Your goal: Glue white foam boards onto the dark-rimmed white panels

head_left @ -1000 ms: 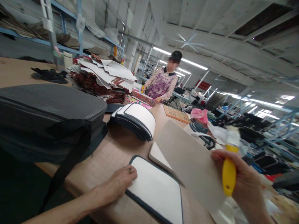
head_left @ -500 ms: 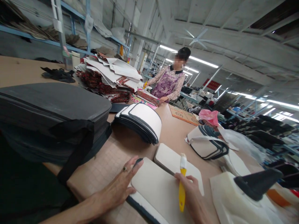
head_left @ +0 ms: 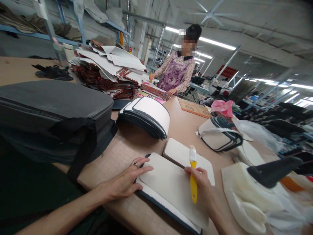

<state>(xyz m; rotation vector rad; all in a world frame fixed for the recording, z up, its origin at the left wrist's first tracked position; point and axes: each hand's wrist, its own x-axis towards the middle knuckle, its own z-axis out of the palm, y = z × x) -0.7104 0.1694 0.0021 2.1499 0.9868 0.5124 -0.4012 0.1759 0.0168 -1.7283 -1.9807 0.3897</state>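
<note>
My right hand (head_left: 201, 179) is closed around a yellow-handled paintbrush (head_left: 193, 176), its pale bristles pointing up and away from me. Under that hand lies a cream rounded panel (head_left: 168, 186), set on a dark-edged white piece (head_left: 168, 207) whose near edge sticks out. At the panel's left corner my left hand (head_left: 129, 178) rests with fingers spread, fingertips on the edge. Just beyond sits a second stack of cream panels (head_left: 188, 156). A curved stack of white, dark-edged pieces (head_left: 149, 114) stands farther back.
A tall pile of dark grey panels (head_left: 53, 104) with a black strap fills the left. On the right are a cut white plastic jug (head_left: 239, 192) and a tied bundle of panels (head_left: 218, 133). Across the table (head_left: 179, 120) a person (head_left: 178, 71) works beside stacked patterned sheets (head_left: 105, 71).
The view has shifted, so the table things sit slightly higher. My left fingers have moved a little on the panel's corner. The brush stays in my right hand.
</note>
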